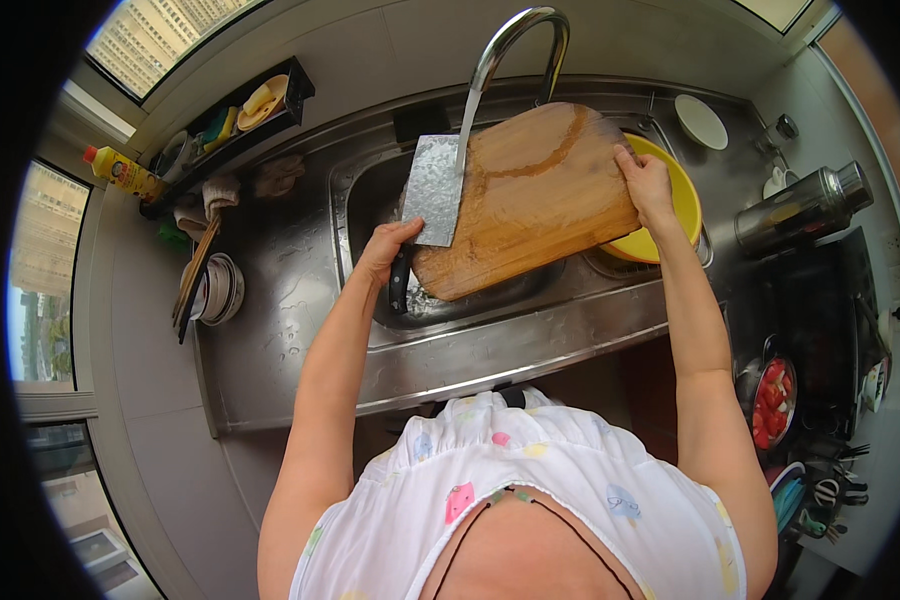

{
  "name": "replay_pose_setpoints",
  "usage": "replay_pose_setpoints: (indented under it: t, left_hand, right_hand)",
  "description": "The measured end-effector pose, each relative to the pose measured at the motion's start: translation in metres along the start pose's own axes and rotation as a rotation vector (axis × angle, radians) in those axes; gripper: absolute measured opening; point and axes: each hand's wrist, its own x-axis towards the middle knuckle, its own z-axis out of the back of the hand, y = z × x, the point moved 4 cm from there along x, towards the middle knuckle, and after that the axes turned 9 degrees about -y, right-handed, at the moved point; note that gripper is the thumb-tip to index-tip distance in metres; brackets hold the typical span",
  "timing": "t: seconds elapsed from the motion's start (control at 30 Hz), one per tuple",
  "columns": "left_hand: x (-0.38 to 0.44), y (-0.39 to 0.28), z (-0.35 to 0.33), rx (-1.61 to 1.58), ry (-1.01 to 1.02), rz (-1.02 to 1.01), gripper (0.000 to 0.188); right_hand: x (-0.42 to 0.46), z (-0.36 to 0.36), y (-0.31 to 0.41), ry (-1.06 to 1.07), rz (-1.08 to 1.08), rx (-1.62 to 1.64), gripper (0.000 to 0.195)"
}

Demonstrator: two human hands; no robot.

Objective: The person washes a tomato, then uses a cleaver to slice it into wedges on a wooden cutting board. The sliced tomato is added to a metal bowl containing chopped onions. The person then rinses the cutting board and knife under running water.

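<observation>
A wet wooden cutting board (540, 195) is held tilted over the stainless steel sink (360, 199). My right hand (647, 184) grips its right edge, thumb on top. At the board's left end, my left hand (390, 247) holds a cleaver (433, 191) by the base of its blade, near the black handle (400, 279). The cleaver's wide blade overlaps the board; whether the left fingers also support the board from below is hidden. Water (466, 124) runs from the curved chrome faucet (525, 30) onto the blade and the board's edge.
Behind the board's right end sits a yellow basin (679, 199). A white dish (701, 121) and steel thermos (802, 199) stand to the right, near a bowl of cut tomatoes (774, 405). Stacked bowls (221, 289) with chopsticks (195, 274) and a yellow bottle (124, 172) are at left.
</observation>
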Motion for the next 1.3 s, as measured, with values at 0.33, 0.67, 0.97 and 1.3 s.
replay_pose_setpoints:
  t: [0.33,0.67,0.97,1.3]
  left_hand:
    - [-0.065,-0.057,0.075,0.089,-0.333,-0.262,0.021]
    - [-0.150,-0.136,0.007,0.895,-0.692,-0.684,0.038]
    - [-0.154,-0.169,-0.018,1.140,-0.771,-0.763,0.037]
    - [-0.167,-0.175,0.009,1.129,-0.776,-0.678,0.038]
  right_hand:
    - [-0.081,-0.132,-0.051,0.105,-0.172,-0.083,0.080]
    - [-0.135,-0.258,-0.035,0.540,-0.541,0.152,0.095]
    - [-0.070,-0.257,0.075,0.467,0.065,0.301,0.038]
    - [0.000,-0.151,-0.009,-0.078,-0.638,0.557,0.010]
